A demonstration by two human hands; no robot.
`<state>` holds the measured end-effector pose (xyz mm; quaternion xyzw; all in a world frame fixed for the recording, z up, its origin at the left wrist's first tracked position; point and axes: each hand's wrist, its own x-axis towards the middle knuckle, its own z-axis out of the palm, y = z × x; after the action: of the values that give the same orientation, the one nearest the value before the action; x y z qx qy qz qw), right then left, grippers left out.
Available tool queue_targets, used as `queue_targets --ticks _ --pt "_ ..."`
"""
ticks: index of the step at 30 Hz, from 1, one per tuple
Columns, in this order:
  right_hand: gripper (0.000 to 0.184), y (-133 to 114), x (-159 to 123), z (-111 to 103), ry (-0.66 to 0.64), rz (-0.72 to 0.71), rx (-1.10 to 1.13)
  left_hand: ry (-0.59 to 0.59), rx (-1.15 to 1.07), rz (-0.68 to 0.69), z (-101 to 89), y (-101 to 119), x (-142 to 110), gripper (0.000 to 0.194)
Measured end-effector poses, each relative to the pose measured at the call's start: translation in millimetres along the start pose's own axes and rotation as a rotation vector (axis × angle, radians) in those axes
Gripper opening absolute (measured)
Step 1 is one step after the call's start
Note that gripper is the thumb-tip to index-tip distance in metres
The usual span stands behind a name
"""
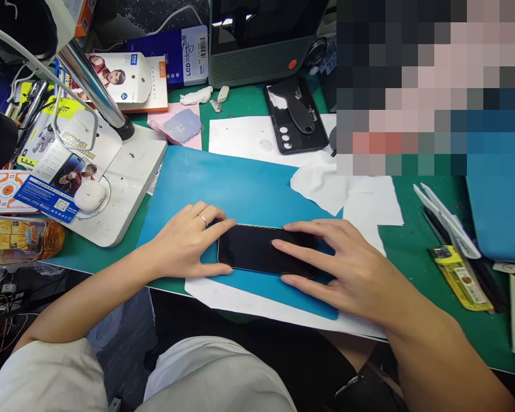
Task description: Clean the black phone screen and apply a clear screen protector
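A smartphone [251,249] with a dark screen lies flat, face up, on a blue mat [223,177]. My left hand [184,243], a ring on one finger, holds its left end, with the thumb at the near edge and the index finger at the far edge. From the right, my right hand [356,266] spans the phone. Its thumb is at the near edge, one fingertip rests on the screen, and another touches the far edge. The phone's right end is partly hidden beneath this hand.
White tweezers [448,220] and a yellow lighter [461,277] lie at right. Behind the mat are a white cloth [321,186] and a black phone case [278,134] with a black tool on it. A lamp base [133,183] and a bottle [21,237] stand left.
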<state>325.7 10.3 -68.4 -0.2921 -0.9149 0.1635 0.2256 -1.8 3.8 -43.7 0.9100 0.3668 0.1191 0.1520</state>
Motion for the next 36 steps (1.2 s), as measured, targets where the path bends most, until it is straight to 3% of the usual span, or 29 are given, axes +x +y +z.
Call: queue_targets --ticks 13,36 --pt "0.062 -1.5 1.9 -1.2 -0.003 -0.014 -0.018 0.047 0.022 0.04 2.1 -1.1 -0.1 0.072" --pt "0.058 -1.6 0.8 -0.2 0.003 0.044 0.026 0.0 -0.068 -0.019 0.6 0.0 0.8 0.073"
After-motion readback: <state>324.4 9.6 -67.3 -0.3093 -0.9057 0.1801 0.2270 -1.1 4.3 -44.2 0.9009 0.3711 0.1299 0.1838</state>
